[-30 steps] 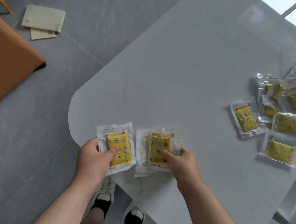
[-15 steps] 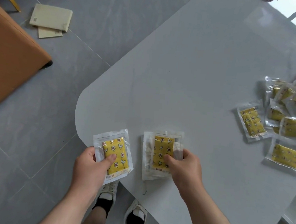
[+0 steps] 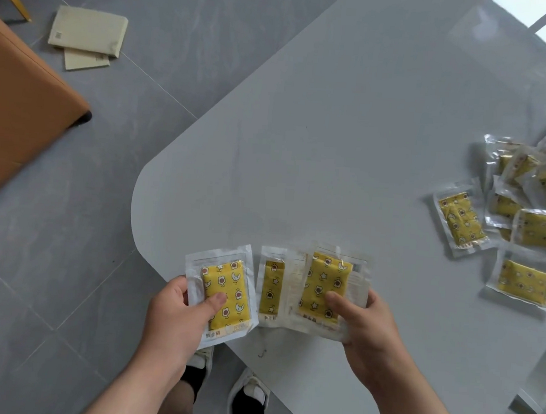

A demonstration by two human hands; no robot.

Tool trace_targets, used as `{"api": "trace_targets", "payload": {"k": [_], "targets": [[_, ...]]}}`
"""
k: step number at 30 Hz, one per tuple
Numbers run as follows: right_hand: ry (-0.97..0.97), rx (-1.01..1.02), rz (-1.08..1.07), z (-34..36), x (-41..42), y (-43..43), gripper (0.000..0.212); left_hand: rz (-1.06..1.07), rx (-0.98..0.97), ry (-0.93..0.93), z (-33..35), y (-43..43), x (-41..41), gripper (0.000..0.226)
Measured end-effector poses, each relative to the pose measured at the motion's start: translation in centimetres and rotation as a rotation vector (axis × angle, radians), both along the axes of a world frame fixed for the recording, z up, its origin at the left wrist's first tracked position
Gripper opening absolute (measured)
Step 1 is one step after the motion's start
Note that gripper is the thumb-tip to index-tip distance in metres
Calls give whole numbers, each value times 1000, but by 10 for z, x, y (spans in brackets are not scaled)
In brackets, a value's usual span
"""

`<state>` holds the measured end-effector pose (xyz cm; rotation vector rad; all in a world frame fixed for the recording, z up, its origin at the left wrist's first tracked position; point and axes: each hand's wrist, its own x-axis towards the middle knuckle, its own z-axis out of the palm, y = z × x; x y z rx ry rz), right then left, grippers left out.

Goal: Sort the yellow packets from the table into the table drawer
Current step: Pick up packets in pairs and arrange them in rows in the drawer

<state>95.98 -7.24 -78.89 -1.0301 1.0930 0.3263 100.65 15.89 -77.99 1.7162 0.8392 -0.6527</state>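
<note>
Table (image 3: pixel 334 146) fills most of my view; no drawer shows anywhere along it. Loose yellow packets (image 3: pixel 539 209) lie heaped at the table's right side, well apart from both hands and nearer my right one. At the table's near edge my left hand (image 3: pixel 173 316) has its fingers (image 3: pixel 215 299) clamped on one packet (image 3: pixel 224 290). My right hand (image 3: pixel 366 329) grips a fanned stack (image 3: pixel 324 288) of at least two. Their long axes point away from me, ready, I judge, for carrying to the drawer.
</note>
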Motion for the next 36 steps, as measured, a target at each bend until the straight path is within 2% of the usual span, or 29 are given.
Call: {"api": "trace_targets", "payload": {"k": [7, 12, 15, 18, 20, 22, 27, 31, 36], "targets": [[-60, 73, -110, 13, -17, -30, 31, -222, -4, 17, -7, -34, 20, 16], [-87, 93, -154, 20, -23, -43, 19, -362, 70, -16, -12, -64, 22, 15], [-84, 115, -157, 19, -27, -46, 41, -457, 212, -49, -21, -77, 15, 13], [-95, 125, -154, 21, -30, -46, 50, -559, 455, -96, -24, -85, 4, 16], [-99, 132, -174, 21, -33, -46, 42, -560, 509, -115, -20, -92, 0, 14], [-96, 133, -204, 20, -36, -47, 35, -538, 470, -101, -19, -97, -1, 10], [-90, 120, -217, 23, -39, -47, 37, -402, 285, -77, -18, -101, 3, 12], [-87, 127, -225, 27, -37, -48, 35, -407, 193, -97, -11, -100, 5, 17], [-89, 98, -233, 43, -24, -49, 37, -337, 48, -129, 15, -94, 25, 39]]}}
